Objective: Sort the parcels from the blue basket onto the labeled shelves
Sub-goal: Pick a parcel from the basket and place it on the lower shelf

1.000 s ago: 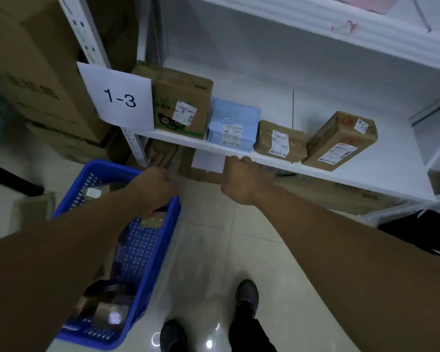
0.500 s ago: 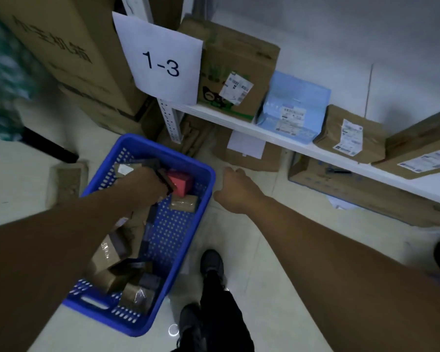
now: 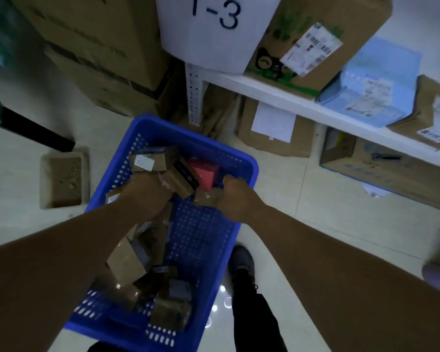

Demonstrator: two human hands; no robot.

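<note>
Entry: I read this as a parcel storeroom. White steel shelf [image 3: 285, 96] carries a paper sign [image 3: 208, 31] marked 1-3 and label-stickered boxes [image 3: 313, 47]. Big cartons [image 3: 99, 47] stacked on tiled floor [image 3: 315, 212]. Blue basket [image 3: 203, 237] of small parcels [image 3: 127, 260].

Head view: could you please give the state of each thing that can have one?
blue basket, on the floor, holding many parcels
left hand, down in the basket among parcels, grip hidden
right hand, fingers curled by a small brown parcel, grip unclear
red box, lying in the basket
shelf, carrying labelled boxes
</note>
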